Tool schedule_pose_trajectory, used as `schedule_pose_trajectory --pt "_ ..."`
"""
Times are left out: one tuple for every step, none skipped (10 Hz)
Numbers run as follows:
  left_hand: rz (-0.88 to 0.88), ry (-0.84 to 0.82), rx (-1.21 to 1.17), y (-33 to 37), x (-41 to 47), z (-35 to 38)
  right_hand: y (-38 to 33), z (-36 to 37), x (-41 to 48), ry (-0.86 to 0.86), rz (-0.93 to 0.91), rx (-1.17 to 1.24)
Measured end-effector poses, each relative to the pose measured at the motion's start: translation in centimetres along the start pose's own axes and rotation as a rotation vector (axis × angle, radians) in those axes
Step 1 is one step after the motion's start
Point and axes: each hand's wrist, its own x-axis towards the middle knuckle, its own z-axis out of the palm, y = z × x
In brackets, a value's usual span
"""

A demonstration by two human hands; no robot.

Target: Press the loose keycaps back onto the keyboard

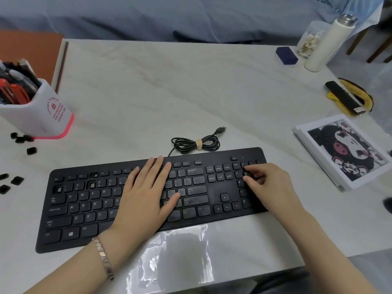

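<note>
A black keyboard (212,187) lies across the near part of the white table. My left hand (146,194) rests flat on the middle of its keys, fingers straight. Over the number pad, my right hand (267,183) has its fingers curled and pinches a small black keycap (246,174) against the pad's upper rows. Several loose black keycaps lie on the table to the left: a group (21,138) by the pen holder, one (31,150) a little nearer, and others (10,182) at the left edge. Some key seats in the keyboard's upper left look bare.
A white pen holder (42,111) stands far left. The keyboard's bundled cable (196,143) lies just behind it. At right are a picture booklet (347,151), a banana with a black object (352,96), a white bottle (326,43), a cotton-swab jar (307,41) and a blue box (286,55).
</note>
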Motion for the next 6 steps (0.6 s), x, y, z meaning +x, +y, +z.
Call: schedule_pose_trajectory --pt "-0.001 -0.007 0.0 0.04 -0.02 -0.11 0.08 -0.54 0.59 -0.068 0.041 0.033" --pt "-0.003 -0.015 -0.006 0.04 -0.02 -0.24 0.24 -0.83 0.89 -0.084 0.062 0.077" --pt "-0.005 -0.026 -0.004 0.1 -0.05 -0.3 0.25 -0.84 1.16 -0.068 0.078 0.102" --pt "-0.008 -0.032 -0.008 0.13 -0.03 -0.36 0.2 -0.76 1.26 -0.04 0.1 0.142" --pt "-0.008 -0.032 -0.011 0.13 -0.09 -0.38 0.19 -0.77 1.23 -0.04 0.104 0.154" --pt "-0.012 -0.035 -0.008 0.11 -0.08 -0.31 0.21 -0.72 0.94 -0.013 0.09 0.161"
